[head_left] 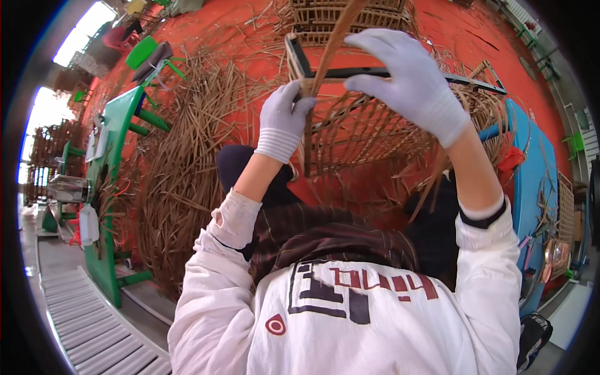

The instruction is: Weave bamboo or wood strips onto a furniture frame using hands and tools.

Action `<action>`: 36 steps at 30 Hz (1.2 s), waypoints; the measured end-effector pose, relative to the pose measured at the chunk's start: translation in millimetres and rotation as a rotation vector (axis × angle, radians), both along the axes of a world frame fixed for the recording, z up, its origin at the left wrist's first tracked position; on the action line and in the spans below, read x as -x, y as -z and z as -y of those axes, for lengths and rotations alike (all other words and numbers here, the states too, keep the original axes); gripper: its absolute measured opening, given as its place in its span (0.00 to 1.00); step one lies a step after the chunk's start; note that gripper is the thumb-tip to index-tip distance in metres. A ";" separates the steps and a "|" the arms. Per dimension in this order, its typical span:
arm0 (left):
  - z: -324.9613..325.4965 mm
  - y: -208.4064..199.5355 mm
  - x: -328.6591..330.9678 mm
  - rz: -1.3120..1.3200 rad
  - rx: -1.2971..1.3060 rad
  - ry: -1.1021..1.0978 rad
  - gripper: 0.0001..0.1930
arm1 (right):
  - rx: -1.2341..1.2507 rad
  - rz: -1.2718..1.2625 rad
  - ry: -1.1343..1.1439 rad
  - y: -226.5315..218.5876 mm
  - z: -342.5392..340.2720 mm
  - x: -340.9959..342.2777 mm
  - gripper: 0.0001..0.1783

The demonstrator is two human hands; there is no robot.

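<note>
A partly woven basket [350, 144] with a dark rectangular frame stands in front of me, brown flat strips crossing its open lattice side. My left hand [282, 119], in a white knit glove, is closed at the basket's near left corner. Its thumb and fingers pinch the base of a long brown strip [330, 53] against the frame. The strip rises from that corner past the top of the view. My right hand [409, 81], also gloved, hovers over the frame's top bar with thumb and fingers spread. Nothing shows between them.
A heap of loose brown strips [187, 162] covers the red floor on my left. Beyond it stands a green table [115, 200] on its side. More woven baskets [350, 19] are stacked ahead. A blue table [531, 187] is close on my right; a roller conveyor [100, 325] lies lower left.
</note>
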State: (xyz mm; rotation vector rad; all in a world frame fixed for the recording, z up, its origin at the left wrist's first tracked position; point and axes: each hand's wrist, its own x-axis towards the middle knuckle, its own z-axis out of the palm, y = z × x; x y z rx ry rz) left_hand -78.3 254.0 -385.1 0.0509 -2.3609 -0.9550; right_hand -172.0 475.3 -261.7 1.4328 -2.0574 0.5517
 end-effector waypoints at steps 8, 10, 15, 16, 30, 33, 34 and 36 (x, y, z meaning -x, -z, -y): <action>-15.4 -33.3 39.1 -0.010 -0.027 0.085 0.19 | -0.316 0.457 0.194 17.4 19.4 57.1 0.30; -3.0 -29.4 41.4 -0.083 -0.142 0.208 0.18 | -0.294 0.680 0.372 16.8 6.4 68.9 0.28; 57.0 41.9 24.1 0.000 -0.397 -0.209 0.17 | 0.028 0.629 0.066 -8.5 -44.8 118.6 0.14; 68.6 67.8 18.9 0.079 -0.374 -0.289 0.17 | 0.093 0.671 0.078 -13.8 -57.2 128.5 0.14; 116.3 199.4 8.4 0.129 -1.392 -0.335 0.26 | 0.389 0.223 0.412 -78.3 -232.9 219.6 0.18; 125.3 149.7 11.9 0.075 -1.382 -0.311 0.19 | 0.923 0.668 0.302 -72.7 -240.3 203.7 0.16; 124.6 129.6 14.4 -0.040 -1.438 -0.244 0.18 | 0.929 0.667 0.230 -76.8 -244.3 194.7 0.15; 126.1 79.7 24.5 -0.247 -1.441 -0.085 0.15 | 0.908 0.746 -0.007 -87.1 -253.3 179.6 0.14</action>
